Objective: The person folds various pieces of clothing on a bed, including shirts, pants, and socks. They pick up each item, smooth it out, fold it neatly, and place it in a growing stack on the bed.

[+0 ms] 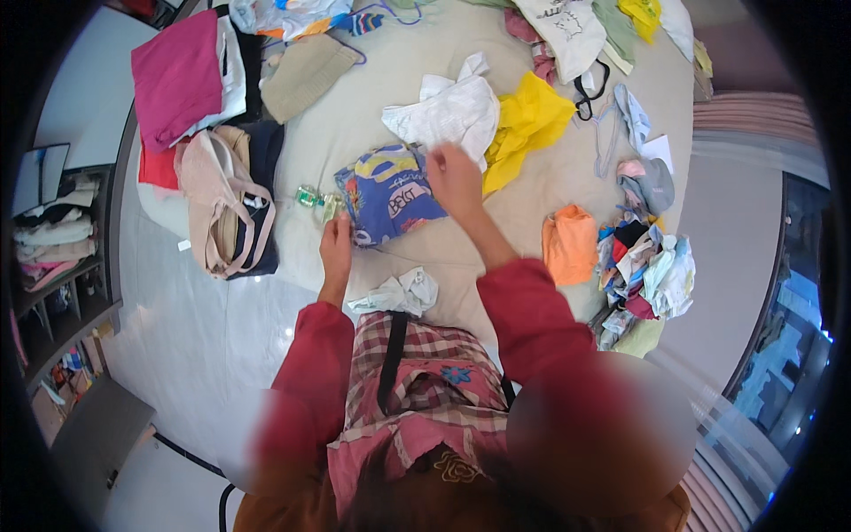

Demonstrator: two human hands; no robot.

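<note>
A blue printed garment (390, 197) with white lettering and yellow and floral patches lies bunched on the bed, in front of me. My left hand (336, 250) is at its lower left edge, fingers drawn together against the fabric. At the garment's upper right edge, my right hand (455, 180) is closed, pinching the cloth; its fingertips are partly hidden. Small green-and-clear items (310, 197) lie just beyond my left fingers. A white cloth (452, 111) and a yellow cloth (527, 124) lie past my right hand.
Folded clothes (182, 80) and a pale pink strapped piece (213, 199) are stacked at left, beside a beige cap (310, 75). An orange folded cloth (569, 244) and a mixed clothes pile (651, 270) lie at right. A crumpled white cloth (403, 291) rests at the near edge.
</note>
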